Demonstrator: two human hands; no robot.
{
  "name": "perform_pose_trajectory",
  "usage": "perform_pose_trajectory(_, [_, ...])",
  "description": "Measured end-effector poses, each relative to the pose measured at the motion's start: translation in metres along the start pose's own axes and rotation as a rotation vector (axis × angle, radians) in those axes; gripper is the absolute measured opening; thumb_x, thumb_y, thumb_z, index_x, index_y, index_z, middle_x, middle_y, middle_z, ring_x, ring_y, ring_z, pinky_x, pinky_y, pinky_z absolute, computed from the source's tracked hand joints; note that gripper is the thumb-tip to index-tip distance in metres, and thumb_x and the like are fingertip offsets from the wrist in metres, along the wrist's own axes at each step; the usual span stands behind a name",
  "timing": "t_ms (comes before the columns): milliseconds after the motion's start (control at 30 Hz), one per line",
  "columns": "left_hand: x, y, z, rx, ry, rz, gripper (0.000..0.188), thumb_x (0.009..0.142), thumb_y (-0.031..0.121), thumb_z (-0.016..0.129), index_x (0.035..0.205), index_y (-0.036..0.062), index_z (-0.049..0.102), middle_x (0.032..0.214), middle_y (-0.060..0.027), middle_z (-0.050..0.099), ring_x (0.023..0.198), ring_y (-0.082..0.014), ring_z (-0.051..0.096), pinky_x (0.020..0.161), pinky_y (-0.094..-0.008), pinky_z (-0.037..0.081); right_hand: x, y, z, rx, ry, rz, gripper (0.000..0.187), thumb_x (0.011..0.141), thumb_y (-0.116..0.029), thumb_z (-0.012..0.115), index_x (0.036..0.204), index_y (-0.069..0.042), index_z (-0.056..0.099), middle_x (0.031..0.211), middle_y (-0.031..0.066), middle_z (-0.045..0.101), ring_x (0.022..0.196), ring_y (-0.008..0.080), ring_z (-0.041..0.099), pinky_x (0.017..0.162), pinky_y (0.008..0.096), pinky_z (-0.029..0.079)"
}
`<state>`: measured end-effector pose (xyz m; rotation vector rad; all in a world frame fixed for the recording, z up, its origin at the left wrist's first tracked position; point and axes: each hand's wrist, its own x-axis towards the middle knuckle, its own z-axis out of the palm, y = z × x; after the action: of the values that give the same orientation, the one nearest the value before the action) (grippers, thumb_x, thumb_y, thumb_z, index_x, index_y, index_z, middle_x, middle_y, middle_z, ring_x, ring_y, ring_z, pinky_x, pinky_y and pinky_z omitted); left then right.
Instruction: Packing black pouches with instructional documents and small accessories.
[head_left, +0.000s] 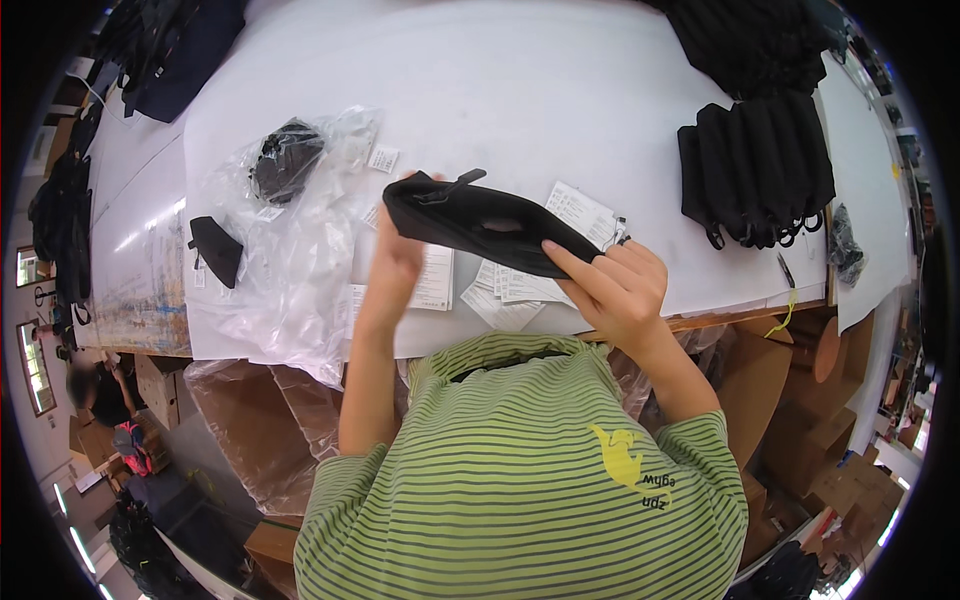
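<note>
Both my hands hold up a black fabric pouch [470,232] above the white table. Its mouth gapes toward me, and a short black tab stands up from its upper edge. The pouch's left end is gripped by my left hand [400,255], whose fingers are partly hidden behind the fabric. At the right end my right hand [622,288] pinches the rim, with the index finger lying along the edge. Below the pouch lie white printed sheets [582,208], partly covered by it.
Clear plastic bags [290,270] spread at the left, near a small black pouch [216,252] and a black bundle [287,160]. Stacked black pouches [755,170] stand at the right. A slim dark tool [785,270] lies near the table's front edge. Cardboard boxes [250,425] sit below.
</note>
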<state>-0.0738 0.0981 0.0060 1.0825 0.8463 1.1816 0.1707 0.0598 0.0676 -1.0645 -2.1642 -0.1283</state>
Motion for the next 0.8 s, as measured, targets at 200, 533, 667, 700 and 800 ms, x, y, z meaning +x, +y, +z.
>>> perform_pose_trajectory(200, [-0.024, -0.018, 0.047, -0.612, 0.210, -0.103, 0.061, 0.077, 0.016, 0.073, 0.129, 0.0073, 0.042, 0.120, -0.0076, 0.054, 0.114, -0.0219, 0.051, 0.099, -0.0386, 0.040, 0.006, -0.020, 0.021, 0.280, 0.022, 0.144, 0.022, 0.071, -0.018, 0.077, 0.090, -0.008, 0.071, 0.050, -0.0015, 0.046, 0.043, 0.0133, 0.041, 0.043, 0.0286, 0.031])
perform_pose_trajectory(533, [-0.014, -0.014, 0.043, -0.685, 0.220, -0.071, 0.033, 0.088, 0.022, 0.061, 0.119, 0.0128, 0.054, 0.107, -0.0018, 0.060, 0.105, -0.0190, 0.054, 0.095, -0.0378, 0.041, -0.010, -0.035, 0.019, 0.312, 0.133, 0.224, 0.014, 0.072, -0.018, 0.077, 0.079, -0.008, 0.070, 0.051, -0.0011, 0.047, 0.043, 0.0139, 0.041, 0.043, 0.0286, 0.028])
perform_pose_trajectory(667, [0.010, -0.043, 0.026, -1.153, -0.562, 0.142, 0.020, 0.093, 0.032, 0.052, 0.106, 0.0233, 0.064, 0.109, 0.0021, 0.056, 0.104, -0.0221, 0.047, 0.102, -0.0388, 0.033, 0.000, -0.049, 0.008, 0.353, 0.037, 0.107, 0.016, 0.069, -0.019, 0.079, 0.076, -0.009, 0.069, 0.050, -0.0021, 0.045, 0.043, 0.0128, 0.041, 0.042, 0.0265, 0.028])
perform_pose_trajectory(700, [0.012, -0.037, 0.032, -1.198, -0.608, 0.211, 0.021, 0.093, 0.034, 0.051, 0.108, 0.0280, 0.064, 0.110, 0.0028, 0.056, 0.107, -0.0221, 0.046, 0.104, -0.0401, 0.030, 0.003, -0.051, 0.007, 0.352, 0.021, 0.119, 0.016, 0.070, -0.019, 0.078, 0.077, -0.009, 0.069, 0.050, -0.0026, 0.045, 0.044, 0.0122, 0.041, 0.042, 0.0267, 0.029])
perform_pose_trajectory(800, [0.016, -0.036, 0.035, -1.274, -0.691, 0.289, 0.023, 0.092, 0.040, 0.052, 0.110, 0.0347, 0.064, 0.113, 0.0042, 0.055, 0.113, -0.0230, 0.042, 0.106, -0.0419, 0.027, 0.011, -0.054, 0.007, 0.358, 0.017, 0.142, 0.016, 0.071, -0.019, 0.077, 0.080, -0.010, 0.069, 0.050, -0.0031, 0.045, 0.044, 0.0124, 0.041, 0.042, 0.0272, 0.030])
